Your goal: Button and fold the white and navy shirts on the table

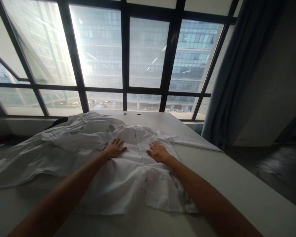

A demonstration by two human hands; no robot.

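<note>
A white garment (128, 171), which looks like a long coat or shirt with a front opening down its middle, lies spread on a white table (236, 184). My left hand (114, 148) rests flat on its left half, fingers spread. On the right half lies my right hand (158, 152), also flat with its fingers apart. The opening runs between the two hands. One sleeve (194, 142) stretches out to the right over the tabletop. Neither hand grips the cloth.
More crumpled white cloth (51, 144) covers the table's left side and hangs toward its edge. Two dark round holes (138, 114) sit near the far edge. Beyond stand large black-framed windows (148, 52). A blue-grey curtain (227, 92) hangs at the right.
</note>
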